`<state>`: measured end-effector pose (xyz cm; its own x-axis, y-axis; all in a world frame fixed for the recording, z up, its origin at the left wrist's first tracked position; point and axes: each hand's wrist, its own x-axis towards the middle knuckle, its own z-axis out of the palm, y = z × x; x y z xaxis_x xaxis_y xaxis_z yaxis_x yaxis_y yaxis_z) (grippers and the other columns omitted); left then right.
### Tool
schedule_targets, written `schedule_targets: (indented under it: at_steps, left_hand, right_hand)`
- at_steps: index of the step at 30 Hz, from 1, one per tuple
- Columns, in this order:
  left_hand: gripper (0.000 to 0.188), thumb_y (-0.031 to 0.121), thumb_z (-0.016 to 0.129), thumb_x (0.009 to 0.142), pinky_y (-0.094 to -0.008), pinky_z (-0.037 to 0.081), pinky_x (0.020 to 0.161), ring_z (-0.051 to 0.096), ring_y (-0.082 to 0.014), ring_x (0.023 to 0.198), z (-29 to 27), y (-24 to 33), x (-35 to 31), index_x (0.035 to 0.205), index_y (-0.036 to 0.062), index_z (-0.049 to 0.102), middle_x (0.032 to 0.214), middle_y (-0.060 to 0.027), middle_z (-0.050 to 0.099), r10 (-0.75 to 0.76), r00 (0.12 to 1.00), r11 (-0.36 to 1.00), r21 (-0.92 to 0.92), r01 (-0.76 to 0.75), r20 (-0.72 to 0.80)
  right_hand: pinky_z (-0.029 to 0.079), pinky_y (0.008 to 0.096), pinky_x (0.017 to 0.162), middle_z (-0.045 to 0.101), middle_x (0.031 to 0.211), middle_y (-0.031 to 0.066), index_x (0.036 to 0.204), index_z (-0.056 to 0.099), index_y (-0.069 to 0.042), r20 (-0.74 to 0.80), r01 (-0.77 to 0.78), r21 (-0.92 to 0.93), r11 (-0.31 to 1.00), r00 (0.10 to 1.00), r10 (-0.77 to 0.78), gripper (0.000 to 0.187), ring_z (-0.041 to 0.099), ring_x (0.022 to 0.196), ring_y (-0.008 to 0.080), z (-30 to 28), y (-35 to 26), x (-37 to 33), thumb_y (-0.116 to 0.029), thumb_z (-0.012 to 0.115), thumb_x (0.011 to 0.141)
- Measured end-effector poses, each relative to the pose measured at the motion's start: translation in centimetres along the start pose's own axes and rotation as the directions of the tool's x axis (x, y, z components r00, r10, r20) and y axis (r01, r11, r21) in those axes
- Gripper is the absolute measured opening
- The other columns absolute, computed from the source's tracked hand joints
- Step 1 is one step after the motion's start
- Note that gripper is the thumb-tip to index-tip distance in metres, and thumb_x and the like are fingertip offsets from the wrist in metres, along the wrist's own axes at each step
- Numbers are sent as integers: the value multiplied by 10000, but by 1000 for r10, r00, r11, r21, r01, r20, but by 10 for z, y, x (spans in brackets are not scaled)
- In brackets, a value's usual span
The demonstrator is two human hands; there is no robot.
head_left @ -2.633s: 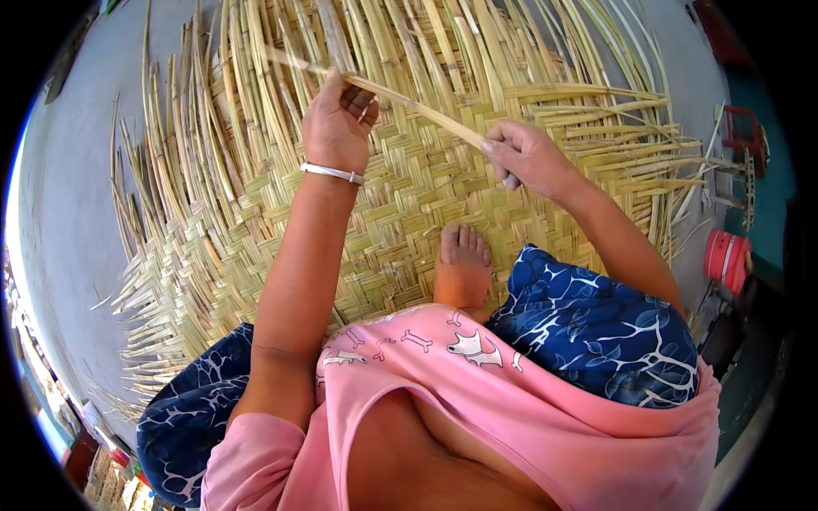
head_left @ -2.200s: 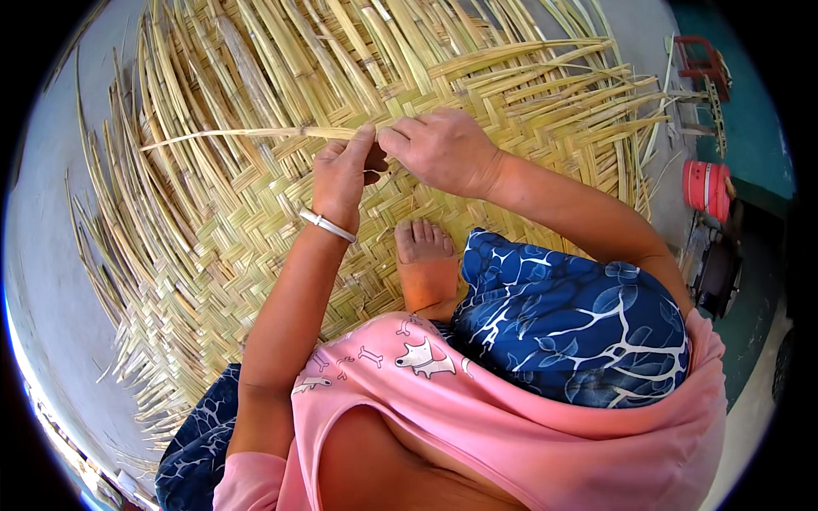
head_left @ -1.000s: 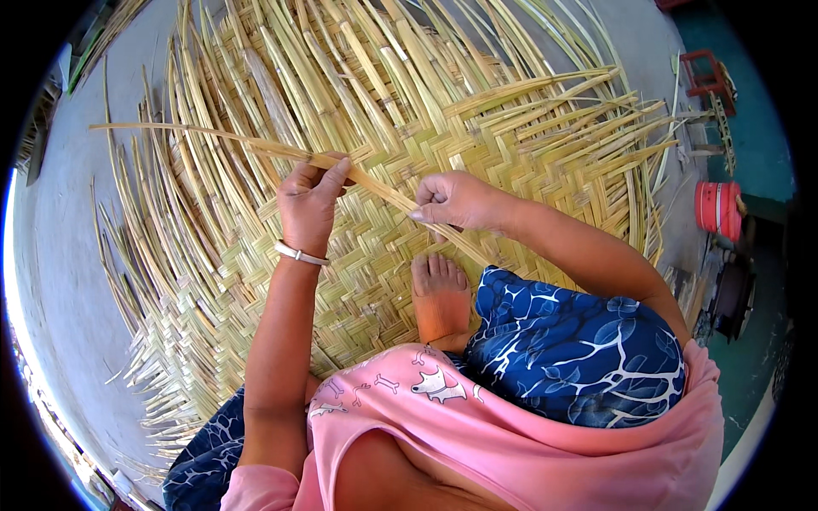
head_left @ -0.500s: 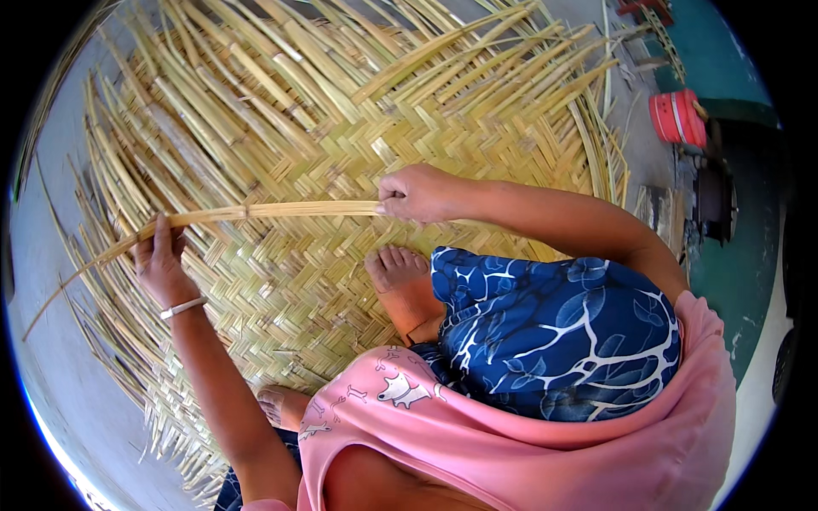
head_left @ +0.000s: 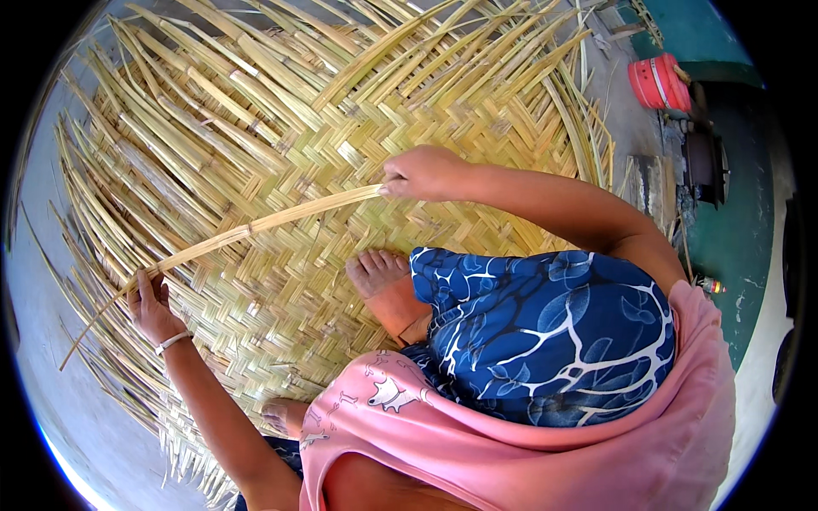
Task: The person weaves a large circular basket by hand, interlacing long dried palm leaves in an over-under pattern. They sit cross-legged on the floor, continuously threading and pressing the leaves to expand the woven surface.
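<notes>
A long, pale bamboo strip [head_left: 281, 219] slants between my two hands, above a woven bamboo mat [head_left: 298, 307]. My right hand [head_left: 423, 174] grips its upper right end with fingers curled in. Lower down on the left, my left hand [head_left: 153, 312] pinches the strip between thumb and fingers, and a thin tail of it sticks out past them. The mat has a herringbone weave, with loose strip ends [head_left: 204, 102] fanning out at the far and left sides. My bare feet [head_left: 377, 274] are on the mat.
At the far right stand a red bucket-like container [head_left: 659, 83] and a dark metal piece [head_left: 705, 168]. A worn wooden block [head_left: 649, 189] lies beside the mat's right edge. Grey floor [head_left: 51, 298] shows on the left, green floor on the right.
The strip has tilted: its left part dropped lower while its right end rose slightly. My left hand has moved down and a little left. The whole view has shifted somewhat.
</notes>
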<state>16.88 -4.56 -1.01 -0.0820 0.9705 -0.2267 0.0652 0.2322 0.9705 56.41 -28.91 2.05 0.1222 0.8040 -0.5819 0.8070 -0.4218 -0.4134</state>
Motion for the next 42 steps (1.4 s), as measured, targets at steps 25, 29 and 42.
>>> schedule_targets:
  at_steps: [25,29,42]
  left_hand:
    - [202,211,621,880,-204,519,630,628,-101,693,22,23,-5,995,45,614,821,-48,658,58,996,990,122,-67,75]
    - [185,199,615,883,-209,515,630,623,-95,682,25,25,-6,995,51,618,809,-45,660,36,995,989,137,-48,92]
    - [191,202,608,886,-208,504,607,628,-105,676,35,55,13,982,38,628,816,-56,666,82,963,971,199,-135,255]
  right_hand:
    - [471,427,679,643,821,121,851,623,-91,-229,-164,-15,986,961,156,458,616,811,309,-17,34,5,-540,623,762]
    - [448,409,626,620,753,108,822,603,-92,-263,-141,12,990,955,139,438,596,732,288,-12,39,2,-525,639,757]
    - [434,370,567,601,653,88,765,613,-72,-260,-127,176,976,950,170,469,564,605,240,-13,56,1,-539,659,741]
